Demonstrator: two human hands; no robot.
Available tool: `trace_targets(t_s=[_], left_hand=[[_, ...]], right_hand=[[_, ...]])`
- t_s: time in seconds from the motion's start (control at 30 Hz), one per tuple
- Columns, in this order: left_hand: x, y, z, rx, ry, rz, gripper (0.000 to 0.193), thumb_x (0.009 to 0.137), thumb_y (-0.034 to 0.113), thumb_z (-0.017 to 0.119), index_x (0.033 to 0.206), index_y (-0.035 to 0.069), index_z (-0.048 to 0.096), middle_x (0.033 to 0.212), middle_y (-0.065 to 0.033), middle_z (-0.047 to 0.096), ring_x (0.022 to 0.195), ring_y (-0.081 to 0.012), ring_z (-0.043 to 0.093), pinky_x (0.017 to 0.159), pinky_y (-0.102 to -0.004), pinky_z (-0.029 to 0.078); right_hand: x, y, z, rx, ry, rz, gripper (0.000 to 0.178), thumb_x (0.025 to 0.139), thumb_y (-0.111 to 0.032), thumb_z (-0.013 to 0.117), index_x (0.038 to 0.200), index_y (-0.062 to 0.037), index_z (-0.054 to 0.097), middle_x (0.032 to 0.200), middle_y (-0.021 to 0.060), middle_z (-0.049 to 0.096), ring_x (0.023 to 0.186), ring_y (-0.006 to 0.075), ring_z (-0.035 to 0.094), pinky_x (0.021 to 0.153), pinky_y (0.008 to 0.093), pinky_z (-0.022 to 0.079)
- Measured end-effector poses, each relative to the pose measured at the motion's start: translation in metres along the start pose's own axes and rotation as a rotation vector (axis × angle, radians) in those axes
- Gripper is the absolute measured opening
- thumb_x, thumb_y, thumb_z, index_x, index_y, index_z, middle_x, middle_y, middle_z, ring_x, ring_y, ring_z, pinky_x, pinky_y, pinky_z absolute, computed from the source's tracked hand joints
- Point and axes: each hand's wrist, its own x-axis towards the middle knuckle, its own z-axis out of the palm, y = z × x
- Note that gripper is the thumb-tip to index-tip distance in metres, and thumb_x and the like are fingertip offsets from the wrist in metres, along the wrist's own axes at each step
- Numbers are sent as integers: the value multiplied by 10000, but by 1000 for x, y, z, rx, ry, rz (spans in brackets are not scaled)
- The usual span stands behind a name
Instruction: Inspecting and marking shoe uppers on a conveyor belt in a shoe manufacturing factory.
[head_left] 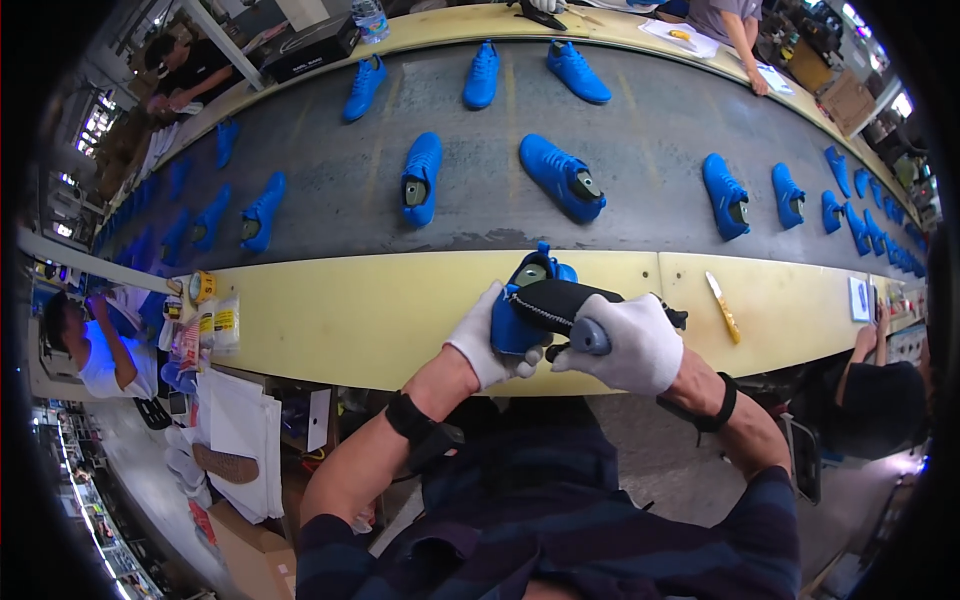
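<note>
Shoe (513,333), blue, shows over the near worktop (390,312); whether its sole touches down, cannot tell. Clock centred on it: left hand (477,340), gloved, at 8 o'clock, grip pinching the shoe from its side; right hand (632,343), gloved, at 3 o'clock, grip wrapped round a black tool (560,303) whose grey end (592,337) pokes out of the fist. Tool's far part overlaps the shoe; exact contact hidden. Yellow-handled knife (724,310) lies beyond the right hand, also at 3 o'clock. On the grey belt (640,185), one shoe (421,180) at 11 o'clock, another (563,178) between 12 and 1. Judgement: step in hand looks like tool work on the shoe's upper. Best way: left grip firm without denting, left fingertips clear of the tool, right wrist steady, pressure light and even; pressing hard could mark the blue surface.
</note>
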Motion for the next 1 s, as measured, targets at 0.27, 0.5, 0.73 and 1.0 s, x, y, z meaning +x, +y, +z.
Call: trace_targets(t_s=[0.27,0.5,0.73,1.0], left_hand=[[-8,-1,0,125,-12,29,775,1035,796,242,1255,160,628,978,-163,674,693,-279,630,544,-400,448],[7,-9,-33,310,3,98,807,1024,821,170,1356,245,628,951,-161,711,651,-315,658,484,-431,481],[32,-46,-78,316,64,292,729,1105,673,232,1439,116,562,1224,-166,718,950,-396,754,525,-436,577],[26,-42,-69,216,-132,176,694,1098,662,289,1421,115,569,1200,-207,703,864,-349,704,523,-392,448]], right_hand=[[-16,25,0,-8,222,105,424,771,-279,962,927,-51,641,731,166,708,649,363,730,596,419,575],[-39,37,-3,-24,132,333,455,867,-450,862,1072,-84,687,812,186,736,754,421,735,690,473,590],[-55,50,1,-1,164,416,463,880,-469,847,1061,-84,663,808,191,731,760,424,732,683,472,577],[-66,58,5,17,214,478,451,851,-416,894,994,-66,648,771,190,716,713,404,727,637,450,562]])
